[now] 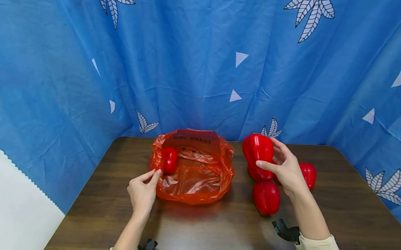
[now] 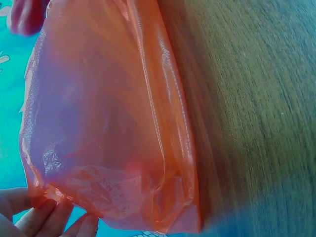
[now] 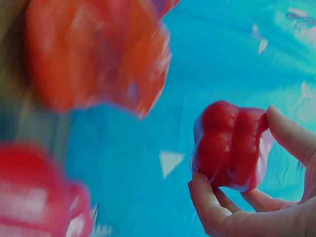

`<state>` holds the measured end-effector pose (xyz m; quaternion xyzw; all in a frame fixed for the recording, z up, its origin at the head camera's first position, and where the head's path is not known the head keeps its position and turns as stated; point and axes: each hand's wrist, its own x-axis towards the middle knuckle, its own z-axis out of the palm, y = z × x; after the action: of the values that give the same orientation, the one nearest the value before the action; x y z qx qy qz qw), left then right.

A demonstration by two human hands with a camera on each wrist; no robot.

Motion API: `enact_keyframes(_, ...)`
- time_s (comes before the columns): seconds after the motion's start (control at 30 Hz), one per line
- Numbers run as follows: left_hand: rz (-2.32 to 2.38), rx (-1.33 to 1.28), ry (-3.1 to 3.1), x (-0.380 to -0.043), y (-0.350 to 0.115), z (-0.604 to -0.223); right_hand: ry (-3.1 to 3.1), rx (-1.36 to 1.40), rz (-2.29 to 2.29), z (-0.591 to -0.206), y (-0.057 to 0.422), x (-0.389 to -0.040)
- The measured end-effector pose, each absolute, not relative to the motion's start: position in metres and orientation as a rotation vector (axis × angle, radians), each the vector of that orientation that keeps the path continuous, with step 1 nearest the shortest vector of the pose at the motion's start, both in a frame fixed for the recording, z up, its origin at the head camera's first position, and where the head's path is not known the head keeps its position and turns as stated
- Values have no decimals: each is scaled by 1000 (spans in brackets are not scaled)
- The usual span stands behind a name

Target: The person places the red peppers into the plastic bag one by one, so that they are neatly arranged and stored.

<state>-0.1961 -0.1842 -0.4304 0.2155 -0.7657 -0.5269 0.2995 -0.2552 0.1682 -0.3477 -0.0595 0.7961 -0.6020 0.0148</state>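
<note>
An orange-red plastic bag stands with its mouth open on the table. My left hand pinches the bag's left rim between thumb and fingers; the left wrist view shows the thin film bunched at these fingertips. Inside the bag, against its left side, is a red bell pepper. To the right of the bag, my right hand grips another red bell pepper by its sides. In the right wrist view this lobed bell pepper is held up between thumb and fingers.
Below the held one, more red bell peppers rest on the wooden table: one in front, one beyond the right wrist, and one partly hidden. A blue patterned curtain encloses the table's back and sides.
</note>
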Motion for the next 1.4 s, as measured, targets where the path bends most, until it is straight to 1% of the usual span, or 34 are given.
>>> enact_keyframes(0.33, -1408, 559, -2027, -195, -183, -430, 2278, -308, -2051, -328, 79, -269)
enact_keyframes(0.47, -1412, 555, -2020, -195, -184, -429, 2235, -328, -2064, -333, 44, -276)
enact_keyframes(0.67, -1413, 563, -2032, -195, -184, -429, 2236, -240, -2049, -352, 3, -290)
enact_keyframes(1.1, -1403, 539, -2032, -196, -183, -431, 2383, -17, -1917, -398, -37, -309)
enact_keyframes(1.4, -1394, 551, -2028, -195, -182, -432, 2467, 87, -1822, -422, -48, -313)
